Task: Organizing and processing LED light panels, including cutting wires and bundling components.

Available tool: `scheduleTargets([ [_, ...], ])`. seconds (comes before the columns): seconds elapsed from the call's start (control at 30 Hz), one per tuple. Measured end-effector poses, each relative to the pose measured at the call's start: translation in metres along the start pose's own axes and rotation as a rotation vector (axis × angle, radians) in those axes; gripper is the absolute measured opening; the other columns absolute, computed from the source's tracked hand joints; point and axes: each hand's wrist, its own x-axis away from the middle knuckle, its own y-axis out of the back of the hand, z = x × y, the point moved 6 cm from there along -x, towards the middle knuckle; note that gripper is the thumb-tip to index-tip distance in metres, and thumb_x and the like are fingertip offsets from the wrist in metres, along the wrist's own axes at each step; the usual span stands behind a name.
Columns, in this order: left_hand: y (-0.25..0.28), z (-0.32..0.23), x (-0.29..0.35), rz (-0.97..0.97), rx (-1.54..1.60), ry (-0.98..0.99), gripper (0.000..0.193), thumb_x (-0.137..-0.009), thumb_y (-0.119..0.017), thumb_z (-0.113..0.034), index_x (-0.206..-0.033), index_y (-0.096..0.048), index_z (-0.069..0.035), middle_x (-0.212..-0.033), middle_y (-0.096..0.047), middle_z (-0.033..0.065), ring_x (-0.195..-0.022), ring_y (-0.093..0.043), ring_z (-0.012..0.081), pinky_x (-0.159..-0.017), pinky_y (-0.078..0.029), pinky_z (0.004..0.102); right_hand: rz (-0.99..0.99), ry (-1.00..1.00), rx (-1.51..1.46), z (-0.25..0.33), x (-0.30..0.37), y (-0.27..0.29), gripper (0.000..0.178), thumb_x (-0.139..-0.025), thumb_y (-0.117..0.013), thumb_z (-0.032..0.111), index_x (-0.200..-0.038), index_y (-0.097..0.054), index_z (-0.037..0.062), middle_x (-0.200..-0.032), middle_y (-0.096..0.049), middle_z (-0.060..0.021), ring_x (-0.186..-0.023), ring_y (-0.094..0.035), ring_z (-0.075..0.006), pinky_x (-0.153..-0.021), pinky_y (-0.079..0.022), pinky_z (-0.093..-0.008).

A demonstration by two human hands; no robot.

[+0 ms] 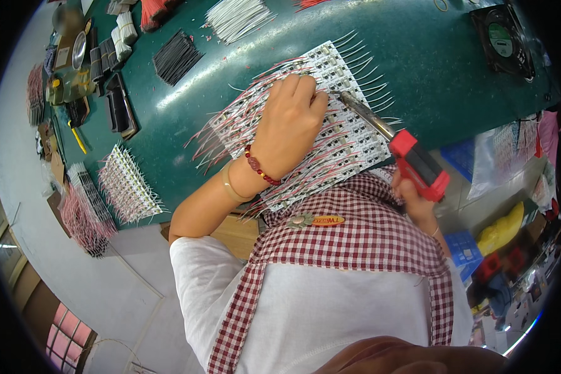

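A white panel of small circuit strips (349, 134) with red and white wire leads lies on the green table (430, 68) in front of me. My left hand (290, 121) rests on the panel with fingers curled, pinching something small at its fingertips next to the iron's tip. A red bead bracelet and a pale band circle that wrist. My right hand (414, 199) grips a soldering iron with a red handle (417, 163). Its metal tip (343, 95) touches the panel by my left fingertips.
A finished panel with leads (126, 184) lies at the left. Bundles of black wires (176, 56), white wires (237, 17) and red wires (154, 11) sit at the far side. A black fan (502, 38) stands at the right. Tools and boxes (75, 68) crowd the left end.
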Motion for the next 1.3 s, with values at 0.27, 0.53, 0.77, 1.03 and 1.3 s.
scheduleTargets([
  [0.27, 0.004, -0.005, -0.003, 0.012, -0.133, -0.035, 0.008, -0.069, -0.057, -0.007, -0.076, -0.058, -0.002, -0.079, -0.047, 0.0078, -0.080, -0.048, 0.0216, -0.070, -0.038, 0.0333, -0.016, -0.010, -0.162, 0.010, 0.006, 0.005, 0.037, -0.091, -0.058, 0.036, -0.090, -0.058, -0.0005, -0.073, -0.055, -0.0017, -0.063, -0.050, -0.0086, -0.057, -0.040, -0.0243],
  [0.53, 0.006, -0.009, 0.009, -0.117, 0.017, -0.017, 0.019, -0.069, -0.060, -0.003, -0.087, -0.064, -0.006, -0.076, -0.050, 0.0044, -0.075, -0.049, 0.0212, -0.067, -0.038, 0.0337, -0.021, -0.013, -0.158, 0.009, 0.011, 0.007, 0.037, -0.091, -0.058, 0.037, -0.088, -0.058, 0.0002, -0.073, -0.055, -0.0023, -0.064, -0.051, -0.0093, -0.058, -0.041, -0.0251],
  [0.77, 0.009, -0.004, 0.011, -0.077, -0.065, 0.039, 0.026, -0.066, -0.061, 0.001, -0.091, -0.065, -0.005, -0.077, -0.051, 0.0047, -0.072, -0.049, 0.0216, -0.065, -0.039, 0.0344, -0.002, -0.029, -0.164, 0.005, 0.015, 0.008, 0.028, -0.091, -0.058, 0.029, -0.087, -0.058, 0.0013, -0.073, -0.054, -0.0011, -0.065, -0.049, -0.0095, -0.058, -0.041, -0.0253],
  [1.03, 0.000, -0.012, 0.014, -0.083, 0.062, -0.009, 0.027, -0.066, -0.061, 0.002, -0.092, -0.065, -0.003, -0.078, -0.051, 0.0062, -0.072, -0.049, 0.0223, -0.066, -0.041, 0.0343, 0.046, -0.065, -0.176, 0.000, 0.016, 0.006, 0.018, -0.092, -0.056, 0.019, -0.088, -0.059, 0.0018, -0.075, -0.054, -0.0001, -0.069, -0.050, -0.0108, -0.064, -0.042, -0.0259],
  [1.3, -0.003, -0.014, 0.012, -0.033, 0.032, -0.010, 0.018, -0.069, -0.056, -0.005, -0.086, -0.061, 0.000, -0.081, -0.047, 0.0091, -0.078, -0.047, 0.0235, -0.070, -0.040, 0.0347, 0.048, -0.051, -0.167, -0.015, 0.019, 0.008, 0.011, -0.090, -0.057, 0.011, -0.094, -0.060, 0.0014, -0.079, -0.057, -0.0010, -0.073, -0.053, -0.0118, -0.068, -0.045, -0.0279],
])
